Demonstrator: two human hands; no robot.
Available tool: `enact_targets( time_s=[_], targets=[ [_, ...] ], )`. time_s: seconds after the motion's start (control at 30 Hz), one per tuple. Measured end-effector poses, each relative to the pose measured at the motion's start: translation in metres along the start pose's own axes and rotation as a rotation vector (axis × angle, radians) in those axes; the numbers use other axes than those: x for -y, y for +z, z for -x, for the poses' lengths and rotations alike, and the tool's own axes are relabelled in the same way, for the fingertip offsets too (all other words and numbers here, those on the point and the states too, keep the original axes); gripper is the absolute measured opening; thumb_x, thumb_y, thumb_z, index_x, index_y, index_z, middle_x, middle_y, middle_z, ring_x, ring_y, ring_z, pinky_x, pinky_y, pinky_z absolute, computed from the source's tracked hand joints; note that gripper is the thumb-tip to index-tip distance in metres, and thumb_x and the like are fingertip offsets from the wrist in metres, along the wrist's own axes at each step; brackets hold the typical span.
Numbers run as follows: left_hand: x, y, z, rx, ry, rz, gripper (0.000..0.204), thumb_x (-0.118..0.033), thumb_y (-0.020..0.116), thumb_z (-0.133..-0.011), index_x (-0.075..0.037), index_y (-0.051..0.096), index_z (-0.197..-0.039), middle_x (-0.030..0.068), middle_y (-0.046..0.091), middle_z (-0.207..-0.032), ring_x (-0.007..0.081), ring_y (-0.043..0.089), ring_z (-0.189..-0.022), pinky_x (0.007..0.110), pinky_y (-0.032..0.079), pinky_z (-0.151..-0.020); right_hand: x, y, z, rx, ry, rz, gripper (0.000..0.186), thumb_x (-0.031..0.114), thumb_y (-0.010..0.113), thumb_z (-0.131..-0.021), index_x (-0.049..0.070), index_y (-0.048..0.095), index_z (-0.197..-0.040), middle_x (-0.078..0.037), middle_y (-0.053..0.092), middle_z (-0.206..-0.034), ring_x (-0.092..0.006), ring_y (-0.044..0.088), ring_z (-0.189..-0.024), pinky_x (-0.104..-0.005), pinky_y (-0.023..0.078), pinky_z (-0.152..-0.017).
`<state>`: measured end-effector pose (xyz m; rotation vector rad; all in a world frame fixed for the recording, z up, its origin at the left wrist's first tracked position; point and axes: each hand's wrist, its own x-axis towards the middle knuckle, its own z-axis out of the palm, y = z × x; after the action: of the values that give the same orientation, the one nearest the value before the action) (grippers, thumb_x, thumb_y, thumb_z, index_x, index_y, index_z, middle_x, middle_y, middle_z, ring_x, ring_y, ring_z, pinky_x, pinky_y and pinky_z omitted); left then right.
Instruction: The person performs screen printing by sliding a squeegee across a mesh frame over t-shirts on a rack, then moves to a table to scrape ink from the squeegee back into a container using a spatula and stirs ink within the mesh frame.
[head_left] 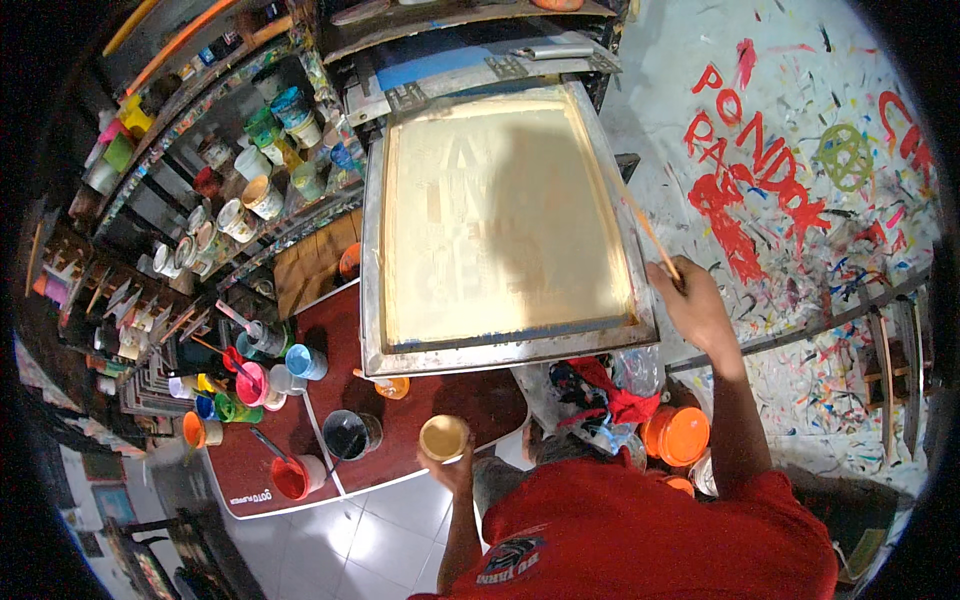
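Note:
In front of me a screen-printing frame (pixel 510 357) with metal edges slopes away, its mesh (pixel 450 250) cream-coloured with faint letter shapes. A shadow falls over the mesh's right half. My left hand (pixel 455 472) is closed around a small cup (pixel 444 440) of cream-tan liquid, below the frame's near edge. Beside the frame's right edge, my right hand (pixel 698 308) grips a thin orange-brown stick (pixel 645 225), which looks like a paintbrush. It points up and away along that edge; whether its far tip touches the frame I cannot tell.
A dark red table (pixel 440 395) on the left bears several paint cups, among them a dark one (pixel 348 435) and a red one (pixel 295 477). Paint pots crowd shelves (pixel 300 215) at far left. Orange tubs (pixel 678 436) and crumpled cloths (pixel 590 395) lie near my right side. A paint-splattered wall (pixel 780 130) stands right.

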<state>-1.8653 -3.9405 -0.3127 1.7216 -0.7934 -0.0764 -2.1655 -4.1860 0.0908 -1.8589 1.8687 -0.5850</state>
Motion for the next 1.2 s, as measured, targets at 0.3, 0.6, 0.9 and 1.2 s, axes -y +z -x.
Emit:
enact_targets(
  time_s=[0.3,0.6,0.9,1.2],
  targets=[
    [-0.127,-0.087,-0.178,-0.047,0.171,0.012,0.104,-0.013,0.092,-0.068,0.003,0.031,-0.15,0.018,0.049,-0.145,0.0262,0.051,-0.131,0.042,0.04,-0.112,0.021,0.054,-0.084,-0.165,-0.182,0.156,0.032,0.024,0.053,-0.097,-0.004,0.067,-0.101,-0.03,0.068,-0.098,-0.0481,0.066,-0.097,-0.0545,0.052,-0.087],
    [-0.216,-0.023,-0.27,0.373,0.211,0.386,0.093,-0.011,0.092,-0.061,0.0,0.042,-0.139,0.014,0.053,-0.131,0.0251,0.055,-0.122,0.04,0.042,-0.109,0.057,-0.026,0.074,-0.081,-0.005,0.507,0.02,0.02,0.07,-0.09,0.009,0.076,-0.106,-0.02,0.072,-0.094,-0.0395,0.069,-0.085,-0.0464,0.055,-0.076],
    [-0.279,0.055,-0.301,0.647,0.358,0.252,0.09,-0.016,0.094,-0.061,0.005,0.044,-0.134,0.0204,0.055,-0.124,0.033,0.056,-0.118,0.043,0.045,-0.103,0.056,0.012,0.133,-0.143,0.139,0.565,0.014,0.02,0.062,-0.091,0.011,0.073,-0.091,-0.02,0.071,-0.083,-0.0414,0.07,-0.078,-0.0512,0.056,-0.069],
    [-0.302,0.116,-0.302,0.754,0.462,0.239,0.089,-0.019,0.093,-0.063,0.005,0.044,-0.132,0.0243,0.053,-0.126,0.0384,0.056,-0.118,0.046,0.045,-0.104,0.046,0.024,0.112,-0.098,0.205,0.67,0.017,0.021,0.063,-0.093,0.009,0.074,-0.098,-0.018,0.069,-0.083,-0.0391,0.068,-0.076,-0.0497,0.055,-0.069]
  ],
)
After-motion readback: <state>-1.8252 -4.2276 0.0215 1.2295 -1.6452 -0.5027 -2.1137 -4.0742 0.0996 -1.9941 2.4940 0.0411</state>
